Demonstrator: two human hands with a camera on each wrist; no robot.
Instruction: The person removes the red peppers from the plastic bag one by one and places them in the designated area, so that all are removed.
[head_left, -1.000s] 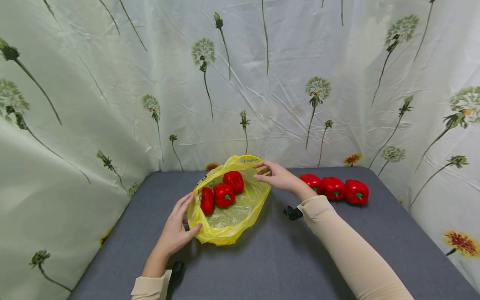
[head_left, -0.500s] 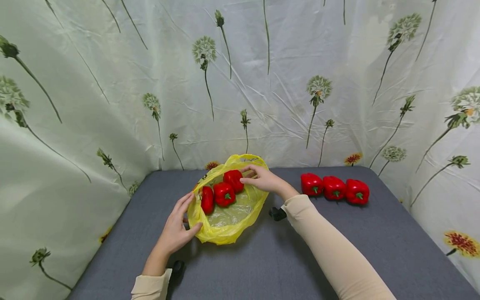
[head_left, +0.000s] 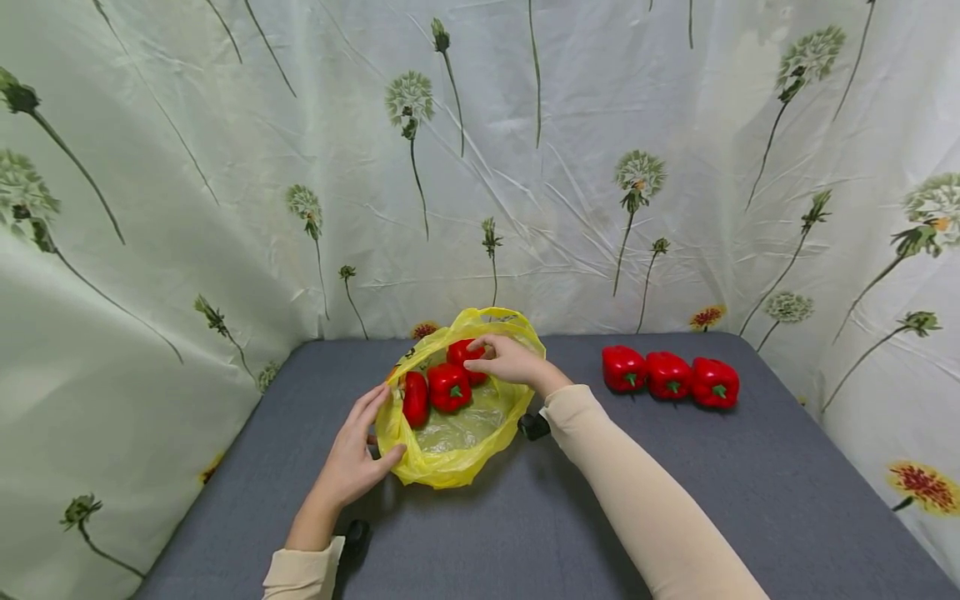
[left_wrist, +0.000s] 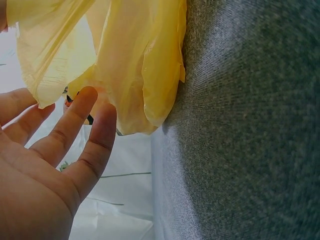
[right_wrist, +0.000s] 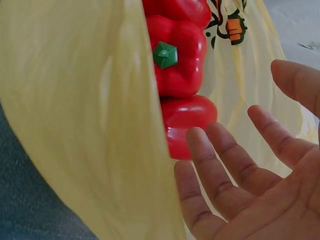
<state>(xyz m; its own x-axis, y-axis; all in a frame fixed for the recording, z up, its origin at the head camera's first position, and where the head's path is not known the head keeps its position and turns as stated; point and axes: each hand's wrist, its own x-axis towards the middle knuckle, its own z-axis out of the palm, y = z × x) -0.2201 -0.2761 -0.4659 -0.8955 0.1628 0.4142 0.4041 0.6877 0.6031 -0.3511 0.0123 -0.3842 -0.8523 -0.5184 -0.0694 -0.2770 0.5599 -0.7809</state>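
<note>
A yellow plastic bag [head_left: 442, 477] stands with its mouth wide, holding three red bell peppers with green stems. The left pepper [head_left: 415, 402] lies against the bag's wall beside the middle pepper [head_left: 448, 388]. My left hand [head_left: 352, 458] rests along the bag's left side, fingers spread and thumb at the rim; in the left wrist view its fingertips [left_wrist: 86, 96] meet the thin plastic. Inside the mouth, my right hand [head_left: 510, 360] reaches over the far pepper [right_wrist: 190, 120] and partly hides it. The right wrist view shows its fingers extended at that pepper, gripping nothing.
Three more red bell peppers [head_left: 669, 376] sit in a row at the back right of the grey table [head_left: 480, 542]. A pale curtain [head_left: 540, 167] printed with dandelions hangs behind and at both sides.
My right hand has moved left, from over the bag's right rim into its mouth, above the far pepper. The left hand has kept its place at the bag.
</note>
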